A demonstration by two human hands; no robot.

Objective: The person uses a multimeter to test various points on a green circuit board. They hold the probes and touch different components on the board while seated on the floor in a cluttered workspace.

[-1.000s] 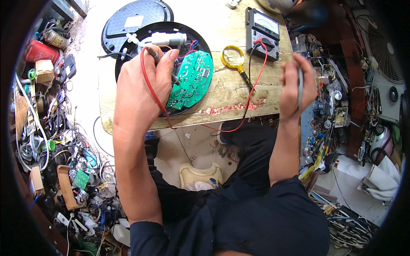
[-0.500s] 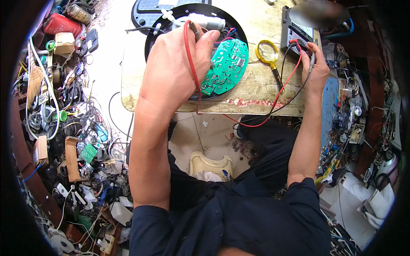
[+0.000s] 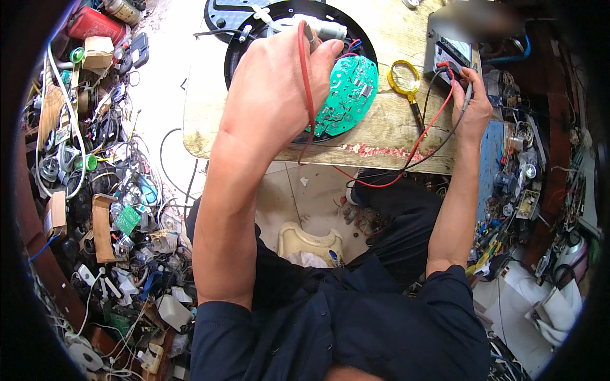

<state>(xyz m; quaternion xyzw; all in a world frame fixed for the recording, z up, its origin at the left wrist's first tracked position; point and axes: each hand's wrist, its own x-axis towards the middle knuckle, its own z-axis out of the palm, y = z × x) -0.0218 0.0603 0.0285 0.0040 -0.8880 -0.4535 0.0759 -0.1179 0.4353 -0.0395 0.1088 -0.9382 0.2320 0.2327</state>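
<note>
My left hand (image 3: 273, 95) is closed around a test probe (image 3: 310, 38) with a red lead, above a round black housing (image 3: 234, 58). The probe's tip is hidden behind the hand. Beside my fingers, a green circuit board (image 3: 357, 89) lies at the housing's right side, with a whitish cylindrical part (image 3: 325, 29) behind it. At the table's right edge, my right hand (image 3: 473, 111) grips a black test probe (image 3: 468, 95). Its fingertips are by the lead plugs at the front of a dark analog multimeter (image 3: 438, 54). Whether they touch the meter I cannot tell.
A yellow-rimmed magnifying glass (image 3: 404, 77) lies between board and meter on the worn wooden table (image 3: 203, 130). Red and black leads (image 3: 381, 185) droop over its front edge. Heaps of electronic scrap (image 3: 143, 235) flank me on both sides. A cream plastic stool (image 3: 311, 239) stands below.
The whole view has shifted slightly, with the table things sitting a little further right. My right hand's fingers have curled closer to the meter's plugs. My left hand keeps its place over the housing.
</note>
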